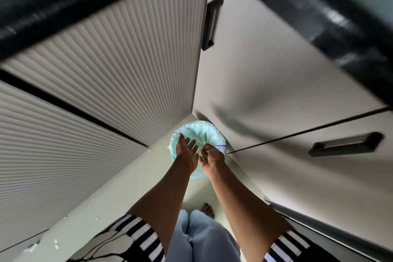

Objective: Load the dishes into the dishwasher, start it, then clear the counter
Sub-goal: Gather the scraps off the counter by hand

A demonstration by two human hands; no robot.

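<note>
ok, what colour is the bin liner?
Pale mint green: the bin liner shows best in the head view.

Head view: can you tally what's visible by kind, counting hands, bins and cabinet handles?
hands: 2 (left hand, right hand)
green-lined bin: 1
black cabinet handles: 2 (upper handle, lower handle)
Total: 5

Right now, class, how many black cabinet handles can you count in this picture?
2. The upright handle is at upper centre; the level handle is at far right. More may be hidden out of frame.
</note>
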